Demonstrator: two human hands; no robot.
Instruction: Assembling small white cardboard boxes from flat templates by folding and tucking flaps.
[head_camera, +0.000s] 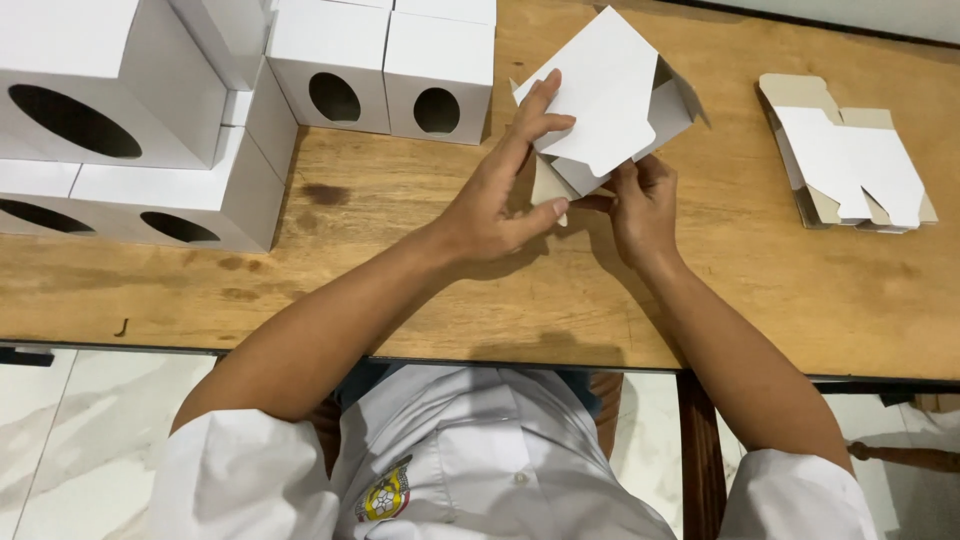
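A half-folded white cardboard box (610, 95) is held above the wooden table (500, 290), its flaps still loose. My left hand (505, 190) grips its left side, fingers on the top panel and thumb below. My right hand (640, 205) pinches a bottom flap from underneath on the right.
Several finished white boxes with oval cut-outs (385, 70) are stacked at the back left, with more of them (120, 130) piled at the far left. A small pile of flat unfolded box blanks (850, 160) lies at the right. The table's front edge runs just above my lap.
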